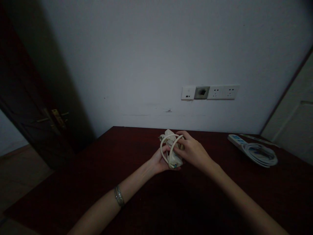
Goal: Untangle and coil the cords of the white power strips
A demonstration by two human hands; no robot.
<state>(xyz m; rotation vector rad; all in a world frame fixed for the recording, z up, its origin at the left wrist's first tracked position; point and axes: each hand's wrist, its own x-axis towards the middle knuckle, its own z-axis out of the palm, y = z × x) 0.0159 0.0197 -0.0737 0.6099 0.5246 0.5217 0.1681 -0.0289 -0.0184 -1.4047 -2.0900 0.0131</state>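
Over the dark red worktop (pixel 73 182) at frame centre, your left hand (pixel 160 161) cradles the white charger (pixel 174 156) while your right hand (pixel 193 150) pinches its looped cable (pixel 166 143); wind evenly, avoiding kinks.

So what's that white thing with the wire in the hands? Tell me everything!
It is a small off-white plastic adapter block with a cream cord looped loosely round it. It sits tilted above the dark red wooden table, near its far edge. The left hand cups it from below; the right hand covers its right side.
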